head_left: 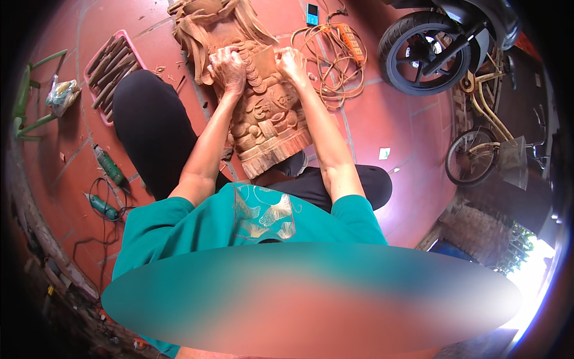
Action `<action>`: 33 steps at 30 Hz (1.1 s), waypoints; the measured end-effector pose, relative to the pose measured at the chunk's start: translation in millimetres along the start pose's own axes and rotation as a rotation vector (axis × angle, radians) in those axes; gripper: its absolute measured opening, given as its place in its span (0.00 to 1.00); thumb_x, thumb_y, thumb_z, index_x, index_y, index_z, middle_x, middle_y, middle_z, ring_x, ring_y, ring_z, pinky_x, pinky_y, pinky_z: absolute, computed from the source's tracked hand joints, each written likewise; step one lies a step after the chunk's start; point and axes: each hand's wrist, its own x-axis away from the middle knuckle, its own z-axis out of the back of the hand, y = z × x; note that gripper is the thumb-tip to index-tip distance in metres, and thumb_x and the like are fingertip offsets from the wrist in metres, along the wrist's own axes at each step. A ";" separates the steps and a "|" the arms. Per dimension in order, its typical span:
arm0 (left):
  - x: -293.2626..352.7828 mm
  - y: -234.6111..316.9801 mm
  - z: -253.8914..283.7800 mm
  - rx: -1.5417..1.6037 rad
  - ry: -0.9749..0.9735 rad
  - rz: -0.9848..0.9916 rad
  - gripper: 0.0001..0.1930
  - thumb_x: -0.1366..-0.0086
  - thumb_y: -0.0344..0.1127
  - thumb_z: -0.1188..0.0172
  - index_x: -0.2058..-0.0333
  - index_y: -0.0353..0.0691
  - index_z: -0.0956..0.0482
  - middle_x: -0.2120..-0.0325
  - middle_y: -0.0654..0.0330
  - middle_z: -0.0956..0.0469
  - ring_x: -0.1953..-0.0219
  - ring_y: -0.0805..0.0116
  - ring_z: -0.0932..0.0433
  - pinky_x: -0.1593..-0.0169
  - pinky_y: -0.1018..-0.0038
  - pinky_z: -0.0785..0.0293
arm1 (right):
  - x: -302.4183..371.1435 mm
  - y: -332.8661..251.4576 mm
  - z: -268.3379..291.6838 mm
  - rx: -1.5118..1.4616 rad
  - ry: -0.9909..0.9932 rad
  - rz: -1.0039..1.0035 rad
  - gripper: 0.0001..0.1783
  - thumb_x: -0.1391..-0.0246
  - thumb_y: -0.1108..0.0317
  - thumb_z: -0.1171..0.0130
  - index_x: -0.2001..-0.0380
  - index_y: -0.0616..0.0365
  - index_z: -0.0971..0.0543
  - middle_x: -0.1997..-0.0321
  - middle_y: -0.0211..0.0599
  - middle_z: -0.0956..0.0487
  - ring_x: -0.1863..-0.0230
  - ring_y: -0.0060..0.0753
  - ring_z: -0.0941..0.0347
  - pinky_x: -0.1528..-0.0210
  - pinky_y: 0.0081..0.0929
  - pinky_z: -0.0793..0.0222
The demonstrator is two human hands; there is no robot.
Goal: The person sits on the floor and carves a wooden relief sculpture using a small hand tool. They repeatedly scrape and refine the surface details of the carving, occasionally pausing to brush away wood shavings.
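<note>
A large brown wood carving [263, 113] with deep relief figures lies on the floor between my legs, its rough sawn base toward me. My left hand [228, 70] rests on its left side, fingers bent and closed against the carved surface. On the carving's right edge is my right hand [291, 64], its fingers curled together at the border of a flat, plain brown patch [263, 61]. Whether that patch is a loose sheet or part of the wood, I cannot tell. Anything small inside either hand is hidden by the fingers.
A pink basket [141, 55] of long chisel-like tools stands left. Two green power tools [109, 166] lie nearer, with a black cord. An orange power strip [351, 43] with coiled cable and a blue phone [312, 14] lie right of the carving. A motorbike wheel [426, 54] and bicycle [478, 149] stand right.
</note>
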 end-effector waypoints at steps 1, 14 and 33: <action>1.3 3.2 1.8 0.021 -0.015 0.018 0.10 0.38 0.36 0.49 0.64 0.51 0.19 0.61 0.64 0.22 0.53 0.60 0.28 0.48 0.59 0.37 | 3.8 -0.6 2.3 -0.003 -0.033 -0.022 0.10 0.54 0.66 0.44 0.73 0.55 0.15 0.70 0.51 0.19 0.65 0.55 0.21 0.60 0.46 0.25; 1.5 1.8 1.0 0.019 0.007 0.000 0.07 0.41 0.38 0.45 0.65 0.52 0.20 0.63 0.64 0.23 0.54 0.62 0.29 0.51 0.63 0.38 | 11.1 -12.6 38.7 0.010 -0.335 -0.015 0.08 0.59 0.68 0.43 0.76 0.54 0.15 0.67 0.50 0.18 0.61 0.52 0.20 0.56 0.41 0.25; 0.1 2.0 -0.9 0.015 0.028 -0.005 0.07 0.41 0.36 0.45 0.66 0.52 0.20 0.64 0.64 0.23 0.55 0.62 0.28 0.53 0.63 0.38 | -6.5 -7.6 -6.2 -0.314 0.256 -0.139 0.10 0.55 0.63 0.33 0.77 0.59 0.16 0.74 0.52 0.20 0.69 0.51 0.20 0.66 0.41 0.28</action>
